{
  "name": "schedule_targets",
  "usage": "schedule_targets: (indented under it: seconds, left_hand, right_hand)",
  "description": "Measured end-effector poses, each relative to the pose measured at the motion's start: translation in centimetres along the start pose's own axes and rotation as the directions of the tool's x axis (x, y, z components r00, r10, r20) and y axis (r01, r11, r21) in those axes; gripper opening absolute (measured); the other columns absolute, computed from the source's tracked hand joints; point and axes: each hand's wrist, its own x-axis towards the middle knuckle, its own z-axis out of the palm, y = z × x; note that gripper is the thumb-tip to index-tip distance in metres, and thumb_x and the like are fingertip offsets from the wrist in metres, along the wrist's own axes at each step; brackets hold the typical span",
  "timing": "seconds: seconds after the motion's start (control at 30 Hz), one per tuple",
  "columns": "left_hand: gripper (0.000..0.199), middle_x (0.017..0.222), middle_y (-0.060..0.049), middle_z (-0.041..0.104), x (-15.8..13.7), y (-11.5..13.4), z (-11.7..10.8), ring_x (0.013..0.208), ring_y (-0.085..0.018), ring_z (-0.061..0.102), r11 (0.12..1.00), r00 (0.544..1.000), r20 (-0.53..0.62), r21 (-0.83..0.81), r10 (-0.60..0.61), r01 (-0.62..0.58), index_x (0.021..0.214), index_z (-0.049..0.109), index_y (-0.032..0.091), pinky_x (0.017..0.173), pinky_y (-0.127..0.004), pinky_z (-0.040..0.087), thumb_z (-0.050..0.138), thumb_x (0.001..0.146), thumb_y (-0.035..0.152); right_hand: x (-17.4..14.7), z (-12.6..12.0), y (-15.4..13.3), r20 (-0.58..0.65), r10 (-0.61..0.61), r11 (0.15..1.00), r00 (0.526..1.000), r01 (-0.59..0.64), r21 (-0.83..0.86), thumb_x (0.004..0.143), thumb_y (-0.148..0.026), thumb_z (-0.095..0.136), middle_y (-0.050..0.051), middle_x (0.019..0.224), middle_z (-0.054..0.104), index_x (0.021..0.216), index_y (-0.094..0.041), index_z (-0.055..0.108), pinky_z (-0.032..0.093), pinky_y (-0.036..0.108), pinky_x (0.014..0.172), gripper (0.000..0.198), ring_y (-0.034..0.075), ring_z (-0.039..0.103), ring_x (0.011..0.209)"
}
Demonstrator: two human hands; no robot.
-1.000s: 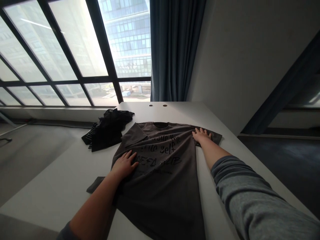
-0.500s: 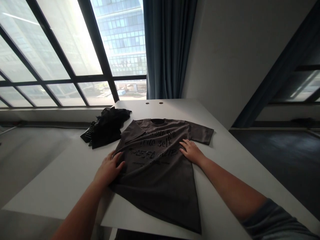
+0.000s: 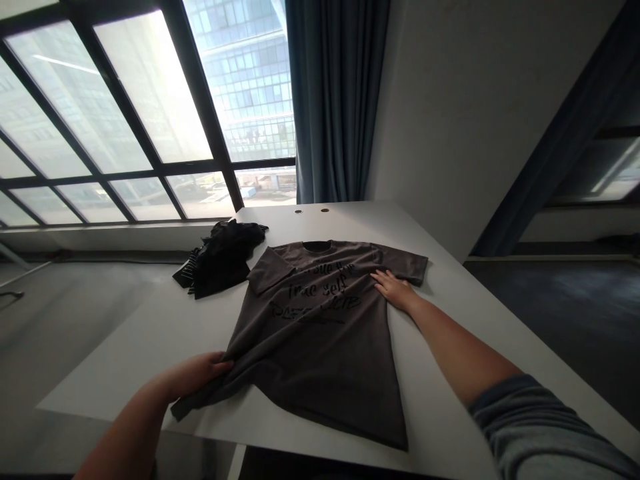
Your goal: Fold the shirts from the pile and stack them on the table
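Observation:
A dark grey T-shirt [image 3: 320, 360] with black lettering lies front side up on the white table [image 3: 125, 353], its collar toward the window. My left hand [image 3: 203, 371] pinches the shirt's left side near the hem, fingers partly hidden by the cloth; that corner is drawn out to the left and folds run from it. Flat on the shirt's right side, just below the sleeve, rests my right hand [image 3: 395, 289] with its fingers stretched out. The left sleeve lies folded in over the chest, while the right one points outward.
A heap of black clothing [image 3: 225, 257] with some striped fabric lies on the table's left edge. Two round cable holes [image 3: 325, 211] are at the far end. Beyond stand a window, a blue curtain [image 3: 335, 100] and a wall [image 3: 440, 133] along the right.
My left hand has moved down and toward the left, closing on the shirt's side and pulling its lower corner outward. My right hand has shifted slightly up the shirt, still flat.

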Motion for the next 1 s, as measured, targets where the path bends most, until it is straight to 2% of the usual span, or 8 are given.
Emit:
schedule_targets:
  seconds: [0.13, 0.23, 0.3, 0.4, 0.47, 0.63, 0.8, 1.0]
  left_hand:
    - [0.044, 0.106, -0.013, 0.079, 1.2, -0.5, -1.6, 0.101, -0.035, 0.075, 0.994, 0.99, 0.105, 0.06, -0.092, 0.086, 0.103, 0.075, 0.021, 0.089, -0.045, 0.058, 0.052, 0.091, 0.056]
    - [0.052, 0.127, -0.018, 0.073, 2.3, 0.8, -3.3, 0.115, -0.037, 0.07, 0.968, 0.996, -0.014, 0.234, -0.087, 0.087, 0.125, 0.07, 0.018, 0.096, -0.048, 0.055, 0.053, 0.089, 0.051]
    - [0.064, 0.148, -0.017, 0.061, 2.8, 2.9, -4.0, 0.131, -0.037, 0.062, 0.956, 0.996, -0.08, 0.293, 0.046, -0.02, 0.143, 0.061, 0.021, 0.107, -0.048, 0.05, 0.059, 0.086, 0.05]
    - [0.082, 0.167, -0.009, 0.042, 4.0, 7.3, -4.2, 0.144, -0.036, 0.051, 0.902, 0.944, -0.023, 0.303, 0.329, -0.307, 0.158, 0.047, 0.034, 0.118, -0.048, 0.042, 0.065, 0.083, 0.062]
    - [0.079, 0.166, -0.007, 0.044, 6.0, 10.5, -3.7, 0.145, -0.037, 0.049, 0.857, 0.902, 0.014, 0.305, 0.432, -0.415, 0.159, 0.045, 0.037, 0.119, -0.049, 0.039, 0.056, 0.089, 0.072]
    - [0.08, 0.17, -0.017, 0.035, 14.9, 15.6, -2.6, 0.152, -0.044, 0.037, 0.905, 0.959, -0.017, 0.333, 0.284, -0.263, 0.166, 0.035, 0.028, 0.117, -0.06, 0.037, 0.043, 0.097, 0.068]
    - [0.088, 0.179, -0.011, 0.0, 22.9, 16.5, -2.7, 0.158, -0.056, 0.004, 0.97, 0.998, 0.014, 0.235, 0.054, -0.055, 0.17, 0.016, 0.037, 0.114, -0.081, 0.021, 0.033, 0.095, 0.079]
    - [0.093, 0.179, -0.008, -0.004, 27.9, 17.5, -3.0, 0.158, -0.057, -0.001, 0.983, 0.999, 0.0, 0.176, 0.049, -0.048, 0.169, 0.016, 0.042, 0.111, -0.085, 0.019, 0.025, 0.089, 0.088]
  right_hand:
    - [0.3, -0.5, 1.4, -0.082, -0.015, 0.999, 0.997, 0.018, 0.041, 0.105, -0.042, 0.036, 0.008, 0.17, 0.038, 0.159, -0.029, 0.045, 0.035, 0.064, 0.12, 0.057, 0.032, 0.031, 0.158]
    - [0.5, -0.5, 2.0, -0.132, -0.045, 0.998, 0.99, 0.052, 0.048, 0.102, -0.042, 0.043, 0.007, 0.167, 0.044, 0.153, -0.028, 0.053, 0.04, 0.056, 0.12, 0.054, 0.03, 0.038, 0.155]
    - [0.7, -0.4, 2.2, -0.151, -0.057, 0.998, 0.987, 0.062, 0.03, 0.101, -0.043, 0.044, 0.008, 0.165, 0.045, 0.149, -0.028, 0.057, 0.04, 0.056, 0.119, 0.051, 0.031, 0.041, 0.152]
    - [1.3, -0.3, 2.2, -0.208, -0.03, 1.0, 0.978, 0.029, -0.003, 0.101, -0.047, 0.046, 0.011, 0.165, 0.044, 0.15, -0.028, 0.056, 0.04, 0.056, 0.12, 0.054, 0.034, 0.044, 0.149]
    - [1.9, -0.2, 2.2, -0.221, 0.035, 0.999, 0.975, -0.039, -0.013, 0.102, -0.052, 0.045, 0.013, 0.166, 0.042, 0.154, -0.028, 0.053, 0.039, 0.056, 0.121, 0.057, 0.035, 0.043, 0.15]
    - [3.3, 0.1, 2.7, -0.13, 0.112, 0.992, 0.985, -0.118, -0.04, 0.104, -0.057, 0.041, 0.012, 0.169, 0.038, 0.157, -0.032, 0.048, 0.033, 0.065, 0.121, 0.06, 0.036, 0.031, 0.157]
    - [4.1, -0.5, 4.0, -0.086, 0.086, 0.996, 0.993, -0.088, -0.025, 0.103, -0.059, 0.041, 0.008, 0.171, 0.034, 0.153, -0.039, 0.051, 0.035, 0.073, 0.115, 0.054, 0.036, 0.027, 0.159]
    - [6.1, -1.5, 5.6, -0.055, 0.138, 0.99, 0.989, -0.136, 0.044, 0.102, -0.059, 0.043, 0.007, 0.174, 0.028, 0.14, -0.036, 0.058, 0.034, 0.077, 0.114, 0.047, 0.038, 0.022, 0.16]
